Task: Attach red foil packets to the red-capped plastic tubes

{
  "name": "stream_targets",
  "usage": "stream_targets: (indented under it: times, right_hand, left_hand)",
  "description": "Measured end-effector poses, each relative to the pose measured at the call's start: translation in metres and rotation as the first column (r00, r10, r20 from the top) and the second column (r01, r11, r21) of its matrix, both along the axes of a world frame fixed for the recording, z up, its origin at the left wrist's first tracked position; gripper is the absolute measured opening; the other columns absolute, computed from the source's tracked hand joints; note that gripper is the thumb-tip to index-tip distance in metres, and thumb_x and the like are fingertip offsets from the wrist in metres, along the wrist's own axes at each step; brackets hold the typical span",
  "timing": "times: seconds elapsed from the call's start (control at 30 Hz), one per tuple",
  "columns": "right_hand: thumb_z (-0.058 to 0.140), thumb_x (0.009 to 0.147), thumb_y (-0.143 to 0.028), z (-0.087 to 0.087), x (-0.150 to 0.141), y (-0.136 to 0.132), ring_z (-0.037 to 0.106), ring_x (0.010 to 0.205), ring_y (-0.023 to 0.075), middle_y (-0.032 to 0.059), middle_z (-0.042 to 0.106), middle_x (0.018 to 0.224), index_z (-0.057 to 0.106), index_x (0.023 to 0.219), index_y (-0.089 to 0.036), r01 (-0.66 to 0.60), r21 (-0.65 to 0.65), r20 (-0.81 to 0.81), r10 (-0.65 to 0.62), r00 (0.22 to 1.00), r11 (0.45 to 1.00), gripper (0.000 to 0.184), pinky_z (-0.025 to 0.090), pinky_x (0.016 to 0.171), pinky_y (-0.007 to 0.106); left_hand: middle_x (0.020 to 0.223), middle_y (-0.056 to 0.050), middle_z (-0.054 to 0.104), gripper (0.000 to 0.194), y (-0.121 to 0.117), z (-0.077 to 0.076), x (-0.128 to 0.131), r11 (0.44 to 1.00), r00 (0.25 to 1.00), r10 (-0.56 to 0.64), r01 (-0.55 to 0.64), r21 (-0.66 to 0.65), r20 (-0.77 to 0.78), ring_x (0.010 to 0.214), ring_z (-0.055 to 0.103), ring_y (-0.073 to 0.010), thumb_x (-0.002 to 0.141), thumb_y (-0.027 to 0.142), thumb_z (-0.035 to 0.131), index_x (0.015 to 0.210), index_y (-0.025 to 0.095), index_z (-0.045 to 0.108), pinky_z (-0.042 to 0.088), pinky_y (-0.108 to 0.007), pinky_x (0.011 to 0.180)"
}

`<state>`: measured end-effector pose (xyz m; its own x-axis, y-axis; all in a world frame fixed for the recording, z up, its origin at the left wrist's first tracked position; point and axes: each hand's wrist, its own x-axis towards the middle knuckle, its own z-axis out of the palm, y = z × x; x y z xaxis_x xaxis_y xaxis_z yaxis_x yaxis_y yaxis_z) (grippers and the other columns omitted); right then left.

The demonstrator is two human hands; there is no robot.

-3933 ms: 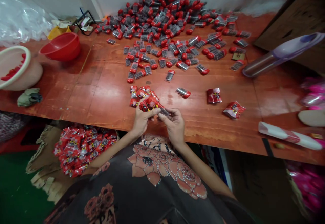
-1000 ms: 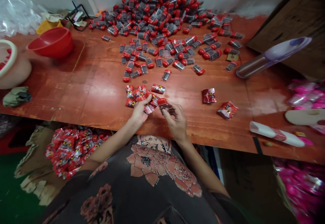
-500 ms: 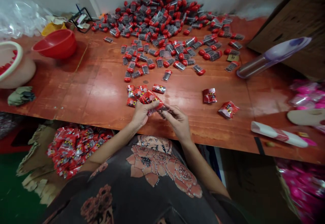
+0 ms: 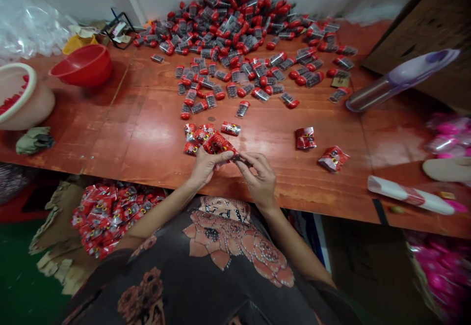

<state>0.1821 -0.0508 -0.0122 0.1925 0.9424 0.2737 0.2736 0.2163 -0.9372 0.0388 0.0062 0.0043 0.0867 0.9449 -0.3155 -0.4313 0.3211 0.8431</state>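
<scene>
At the near edge of the red wooden table (image 4: 147, 133), my left hand (image 4: 206, 165) pinches a red printed wrapper (image 4: 218, 144). My right hand (image 4: 259, 175) is closed on a small clear red-capped container (image 4: 243, 158) whose end sits in the wrapper's mouth. A small cluster of wrapped red packets (image 4: 196, 136) lies just beyond my left hand, with one more wrapped packet (image 4: 230, 128) beside it. A large heap of the same clear red-capped containers (image 4: 235, 25) fills the far side of the table, thinning out toward me.
Two loose red wrappers (image 4: 305, 138) (image 4: 333, 159) lie to the right. A red bowl (image 4: 83, 65) and a cream bowl (image 4: 20, 96) stand at left, a purple-lidded tube (image 4: 397, 82) at right. A box of wrapped packets (image 4: 110, 212) sits below the table edge.
A second ago my hands were slightly apart, the container's red cap showing bare. Now the hands are together and the container has gone partway into the wrapper.
</scene>
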Motion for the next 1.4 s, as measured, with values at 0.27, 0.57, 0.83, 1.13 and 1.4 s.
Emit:
stream_targets:
  times: [0.27, 0.57, 0.83, 1.13, 1.4]
  right_hand:
    - [0.069, 0.084, -0.033, -0.007, -0.004, 0.000, 0.068, 0.087, 0.0190, 0.0034, 0.070, 0.102, 0.072, 0.110, -0.029, -0.102, -0.257, -0.403, -0.010, 0.915, 0.961, 0.027, 0.061, 0.079, 0.041]
    - [0.065, 0.088, -0.033, -0.008, -0.012, 0.000, 0.066, 0.093, 0.0197, 0.0040, 0.067, 0.103, 0.071, 0.112, -0.031, 0.015, -0.132, -0.163, -0.036, 0.986, 0.991, 0.025, 0.060, 0.085, 0.041]
    - [0.072, 0.080, -0.030, -0.017, 0.000, 0.007, 0.066, 0.106, 0.0230, 0.0032, 0.067, 0.117, 0.067, 0.119, -0.034, -0.239, -0.231, -0.393, 0.135, 0.910, 0.943, 0.040, 0.055, 0.100, 0.048]
    - [0.070, 0.079, -0.032, -0.025, -0.008, 0.020, 0.068, 0.096, 0.0216, 0.0032, 0.071, 0.109, 0.070, 0.111, -0.031, -0.220, -0.292, -0.446, 0.071, 0.892, 0.931, 0.032, 0.061, 0.086, 0.044]
    - [0.074, 0.075, -0.036, -0.037, -0.022, 0.035, 0.067, 0.078, 0.0186, 0.0023, 0.074, 0.088, 0.070, 0.096, -0.022, -0.243, -0.321, -0.442, 0.082, 0.893, 0.915, 0.026, 0.058, 0.077, 0.037]
  left_hand:
    - [0.079, 0.001, 0.068, 0.041, 0.000, 0.005, -0.003, 0.998, 0.998, -0.054, 0.054, 0.015, -0.022, 0.071, 0.063, -0.0151, 0.051, 0.018, 0.091, 0.084, 0.020, 0.067, 0.055, -0.032, 0.071]
    - [0.071, 0.001, 0.062, 0.035, -0.006, -0.002, 0.008, 0.998, 0.988, -0.028, 0.037, 0.052, -0.153, 0.061, 0.054, -0.0111, 0.054, 0.022, 0.090, 0.076, 0.019, 0.062, 0.047, -0.026, 0.058]
    - [0.084, -0.003, 0.070, 0.038, 0.000, 0.002, 0.000, 0.999, 0.995, 0.050, -0.050, 0.006, -0.081, 0.070, 0.063, -0.0149, 0.056, 0.025, 0.090, 0.086, 0.018, 0.069, 0.052, -0.030, 0.069]
    - [0.081, -0.005, 0.071, 0.032, -0.010, -0.005, -0.007, 0.990, 0.989, -0.090, 0.077, -0.114, -0.116, 0.060, 0.062, -0.0141, 0.058, 0.026, 0.089, 0.083, 0.018, 0.071, 0.051, -0.029, 0.053]
    - [0.082, -0.006, 0.073, 0.035, -0.009, -0.014, -0.021, 0.992, 0.992, -0.029, 0.014, -0.122, -0.125, 0.062, 0.066, -0.0165, 0.059, 0.032, 0.088, 0.087, 0.018, 0.072, 0.053, -0.029, 0.052]
